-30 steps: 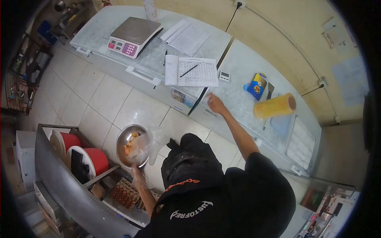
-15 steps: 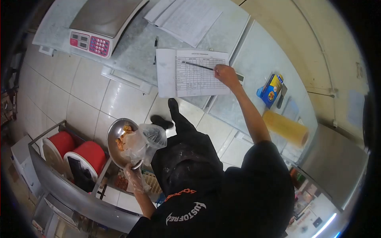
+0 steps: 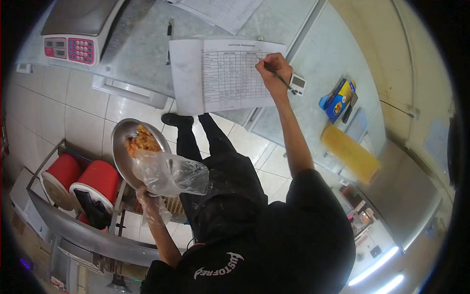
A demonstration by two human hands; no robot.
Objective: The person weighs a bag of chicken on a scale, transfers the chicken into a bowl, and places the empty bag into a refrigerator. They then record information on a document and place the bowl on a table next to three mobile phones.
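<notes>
My right hand [image 3: 273, 69] grips a dark pen [image 3: 284, 82] with its tip over a printed record sheet [image 3: 230, 73] lying on the grey counter [image 3: 142, 46]. My left hand [image 3: 149, 203], in a thin plastic glove, holds a steel bowl [image 3: 120, 144] low at my left side. Orange fried pieces [image 3: 142, 140] lie in the bowl, and a clear plastic bag [image 3: 171, 174] hangs over its near rim.
A scale with pink keys [image 3: 73, 29] stands at the counter's left, more papers [image 3: 220, 11] behind the sheet. A small timer [image 3: 296, 83], a blue box [image 3: 339, 99] and a yellow film roll [image 3: 350, 153] lie to the right. Red drums [image 3: 83, 179] sit under a steel rack [image 3: 73, 230] on the left.
My right hand travelled left along the counter to the sheet, picked up the pen and now holds it in a writing grip. The bowl stayed in my left hand.
</notes>
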